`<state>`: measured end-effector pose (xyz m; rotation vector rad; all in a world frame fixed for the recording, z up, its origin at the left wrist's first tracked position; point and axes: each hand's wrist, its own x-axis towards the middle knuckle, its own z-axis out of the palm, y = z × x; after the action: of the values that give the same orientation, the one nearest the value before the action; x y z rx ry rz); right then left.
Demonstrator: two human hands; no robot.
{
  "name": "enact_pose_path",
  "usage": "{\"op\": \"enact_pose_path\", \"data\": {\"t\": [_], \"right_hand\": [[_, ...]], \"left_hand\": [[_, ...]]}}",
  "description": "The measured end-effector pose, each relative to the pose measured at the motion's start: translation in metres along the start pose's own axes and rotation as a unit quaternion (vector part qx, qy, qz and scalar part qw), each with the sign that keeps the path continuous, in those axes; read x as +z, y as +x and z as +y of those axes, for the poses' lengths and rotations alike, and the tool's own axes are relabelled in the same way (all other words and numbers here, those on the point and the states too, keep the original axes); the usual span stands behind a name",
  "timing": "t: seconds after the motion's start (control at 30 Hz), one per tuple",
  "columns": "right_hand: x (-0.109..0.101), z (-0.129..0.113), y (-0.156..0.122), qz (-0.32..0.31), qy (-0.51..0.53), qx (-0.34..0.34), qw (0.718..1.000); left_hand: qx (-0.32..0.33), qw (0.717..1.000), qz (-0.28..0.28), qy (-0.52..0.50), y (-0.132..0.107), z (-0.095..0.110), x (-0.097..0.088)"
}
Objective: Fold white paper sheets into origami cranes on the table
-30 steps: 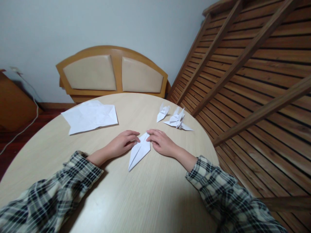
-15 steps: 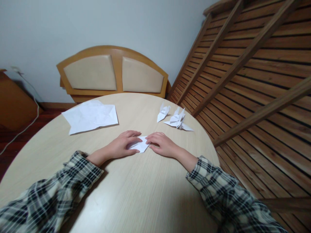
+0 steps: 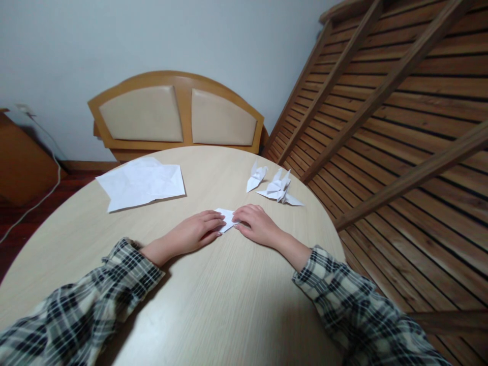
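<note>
A small piece of folded white paper [image 3: 227, 220] lies on the table between my two hands. My left hand [image 3: 196, 230] rests over its left part, fingers stretched out and lying flat, thumb by the near edge. At the right end, my right hand [image 3: 257, 224] has its thumb and fingers closed on the paper. Both hands hide much of the folds. Beyond my right hand sit folded paper cranes, one [image 3: 256, 176] apart at the left and a cluster [image 3: 280, 187] of overlapping white folded shapes beside it.
Larger white paper sheets [image 3: 143, 185] lie at the far left of the round wooden table [image 3: 213, 305]. Behind it stands a headboard with padded panels [image 3: 175, 114]. A slatted wooden frame [image 3: 381, 152] leans along the right side. A white cable [image 3: 57, 173] hangs at left.
My left hand has flattened over the paper, its thumb drawn in toward the fingers. The folded paper has shifted slightly away and shows less. My right hand has moved slightly up.
</note>
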<state>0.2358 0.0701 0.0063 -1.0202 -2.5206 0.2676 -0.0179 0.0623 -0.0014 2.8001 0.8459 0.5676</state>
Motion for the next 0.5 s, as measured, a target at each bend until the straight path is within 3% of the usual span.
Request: {"op": "enact_pose_path", "data": {"t": [0.23,0.5], "right_hand": [[-0.0013,-0.0003,0.0003,-0.008,-0.005,-0.007,1.000],[0.0031,0.0018,0.0013,-0.008,-0.010,-0.034,0.999]], "left_hand": [[-0.058,0.995,0.004,-0.077,-0.0030,-0.0040,-0.0014],[0.001,1.000,-0.001,-0.029,-0.0013,-0.0017,-0.0060]]}}
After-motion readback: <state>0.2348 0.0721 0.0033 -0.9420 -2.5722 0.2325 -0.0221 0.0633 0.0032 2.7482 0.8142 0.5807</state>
